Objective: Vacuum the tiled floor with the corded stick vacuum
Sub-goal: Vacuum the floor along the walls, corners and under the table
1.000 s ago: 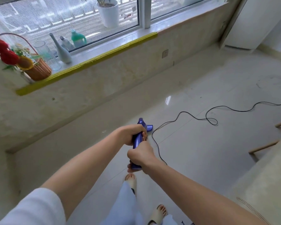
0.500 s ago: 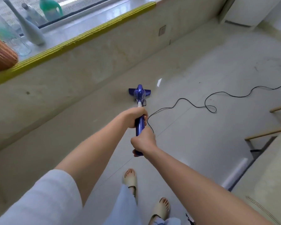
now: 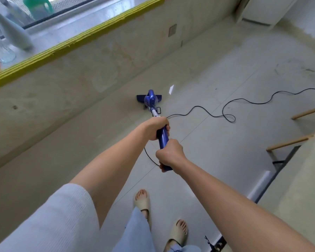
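Containers: a clear glass vessel is seen on the window sill at the upper left; its contents cannot be told. A pale slim-necked vase stands just beside it, and a green jug is seen behind the glass of the window.
Sill edge: a yellow strip runs along the front of the sill, above the low wall.
Surroundings: a black power cord lies in loops across the tiled floor to the right of the vacuum and runs off the right edge. Wooden furniture legs stand at the right, well apart from the floor head. A wall socket plate is set in the low wall.
Obstructions: the cord lies near the floor head, on its right side; the low wall is close on its left.
Task item: the blue stick vacuum is held tilted, with its floor head resting on the floor near the base of the low wall.
Left grip: the left hand is wrapped round the upper shaft, just below the pale tube section.
Right grip: the right hand is wrapped round the handle end, nearer the body; the cord leaves the handle just beside it.
Person: two feet in beige slippers are planted on the floor behind the handle.
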`<state>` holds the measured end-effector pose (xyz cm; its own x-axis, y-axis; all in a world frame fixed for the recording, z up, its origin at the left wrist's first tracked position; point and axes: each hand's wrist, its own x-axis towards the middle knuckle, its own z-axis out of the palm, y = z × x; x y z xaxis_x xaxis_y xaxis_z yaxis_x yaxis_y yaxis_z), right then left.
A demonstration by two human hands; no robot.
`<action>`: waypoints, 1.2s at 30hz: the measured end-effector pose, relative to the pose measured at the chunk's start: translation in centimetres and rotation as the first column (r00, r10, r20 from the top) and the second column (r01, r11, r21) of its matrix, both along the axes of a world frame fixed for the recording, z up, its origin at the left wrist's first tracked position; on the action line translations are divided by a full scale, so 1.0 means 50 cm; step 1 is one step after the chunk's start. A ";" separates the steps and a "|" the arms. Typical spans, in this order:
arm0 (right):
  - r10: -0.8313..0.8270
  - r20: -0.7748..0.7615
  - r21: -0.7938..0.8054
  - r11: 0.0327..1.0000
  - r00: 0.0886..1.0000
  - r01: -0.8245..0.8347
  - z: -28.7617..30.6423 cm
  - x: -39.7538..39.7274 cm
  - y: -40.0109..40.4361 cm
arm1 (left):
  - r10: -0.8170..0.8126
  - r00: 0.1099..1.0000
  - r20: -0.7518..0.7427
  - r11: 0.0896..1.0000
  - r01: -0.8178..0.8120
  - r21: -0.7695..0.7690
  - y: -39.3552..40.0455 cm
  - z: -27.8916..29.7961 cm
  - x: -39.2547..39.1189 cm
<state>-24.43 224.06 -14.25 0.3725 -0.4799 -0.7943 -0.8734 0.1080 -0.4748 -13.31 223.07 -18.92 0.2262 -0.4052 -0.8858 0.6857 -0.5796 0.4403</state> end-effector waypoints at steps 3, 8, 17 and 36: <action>0.007 0.009 0.005 1.000 1.000 -0.007 0.017 -0.030 0.000 | -0.003 1.000 0.006 1.000 0.003 0.008 0.005 0.017 -0.031; 0.034 0.006 0.029 0.999 0.999 -0.035 0.046 -0.093 0.012 | -0.020 1.000 -0.017 1.000 0.020 0.012 0.026 0.036 -0.092; 0.087 0.045 0.140 0.986 0.995 -0.092 0.130 -0.281 0.086 | 0.010 0.996 -0.086 1.000 -0.010 -0.004 0.122 0.095 -0.274; 0.068 0.157 0.255 0.961 0.985 -0.107 0.196 -0.396 0.132 | 0.064 0.989 -0.131 0.998 -0.061 0.027 0.182 0.161 -0.386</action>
<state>-44.22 230.67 -4.44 0.5244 -0.2227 -0.8218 -0.8087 0.1718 -0.5626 -32.59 232.16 -10.87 0.1310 -0.3729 -0.9186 0.7722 -0.5428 0.3304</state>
